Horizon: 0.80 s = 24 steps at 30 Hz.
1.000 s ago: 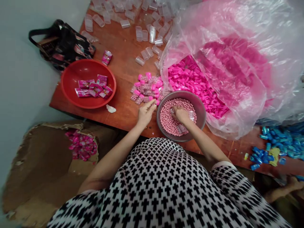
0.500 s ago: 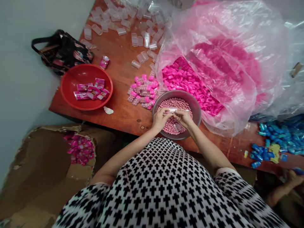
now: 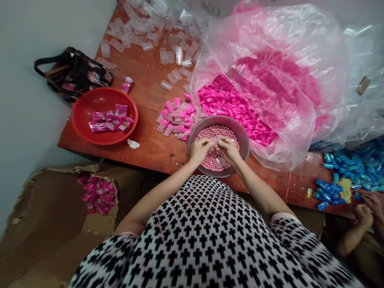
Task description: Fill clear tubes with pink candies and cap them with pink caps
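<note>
A grey bowl [image 3: 195, 130] of small pink balls [image 3: 220, 131] stands at the table's front edge. Over it, my left hand [image 3: 201, 149] and my right hand [image 3: 228, 150] are closed in pinches at either end of a small clear plastic container [image 3: 215, 139], seen only in part between the fingertips. A second clear container [image 3: 221, 161] lies on the balls below my right hand. Just left of the bowl is a pile of filled containers [image 3: 177, 118] with bright pink caps. Behind it, a large clear bag [image 3: 300, 136] spills loose pink caps [image 3: 240, 110].
Empty clear containers [image 3: 147, 46] lie scattered at the back. A red bowl [image 3: 81, 124] with pink packets and a dark handbag [image 3: 87, 76] stand left. A cardboard box [image 3: 54, 208] sits below. Blue pieces [image 3: 354, 164] lie right, near another person's hands [image 3: 364, 214].
My view has shifted slightly, moving the table things left. The container between my hands shows less shine and looks turned. Another person's hands have come further into view at the right.
</note>
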### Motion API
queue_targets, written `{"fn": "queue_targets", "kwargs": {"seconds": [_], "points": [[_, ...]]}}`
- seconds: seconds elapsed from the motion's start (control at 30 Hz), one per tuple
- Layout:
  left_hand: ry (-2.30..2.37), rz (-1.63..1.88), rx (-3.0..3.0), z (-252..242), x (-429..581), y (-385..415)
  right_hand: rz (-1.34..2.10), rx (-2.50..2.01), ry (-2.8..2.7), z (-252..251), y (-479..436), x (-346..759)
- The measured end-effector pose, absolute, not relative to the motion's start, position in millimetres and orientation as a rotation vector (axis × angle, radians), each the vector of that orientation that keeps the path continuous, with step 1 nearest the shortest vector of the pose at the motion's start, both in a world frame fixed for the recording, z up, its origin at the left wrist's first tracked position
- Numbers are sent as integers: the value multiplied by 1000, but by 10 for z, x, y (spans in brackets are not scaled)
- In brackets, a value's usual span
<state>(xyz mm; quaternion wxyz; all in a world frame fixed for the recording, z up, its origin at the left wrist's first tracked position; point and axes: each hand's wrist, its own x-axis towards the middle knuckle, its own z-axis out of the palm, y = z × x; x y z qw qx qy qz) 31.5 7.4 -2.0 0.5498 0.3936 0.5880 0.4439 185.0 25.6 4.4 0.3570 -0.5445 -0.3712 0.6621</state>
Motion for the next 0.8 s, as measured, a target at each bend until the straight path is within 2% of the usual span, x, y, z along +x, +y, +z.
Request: {"fn": "queue_targets", "kwargs": {"seconds": [0.1,0.2,0.27,0.43,0.63,0.7,0.8], "points": [[1356,1021,742,-29,264,103,1317,-1367,-1740,115,336,1868],[1356,941,728,-46,171,153,994,-1077,-2467,186,490,1888],[1347,932,715,-57,111,187,803,-990,-2731,173,624,1887],[1368,1041,609,-50,-91,204,413,-1178,-3120,-73,871,1761],[1384,1079,609,-11,-367,77,776,-767,-3299,-386,723,1454],[1416,1098,677,-16,-407,36,963,-924,-3100,-439,641,1458],[1482,1066,927,-17,-409,-1,1298,-1197,-2515,-427,535,1573]]}}
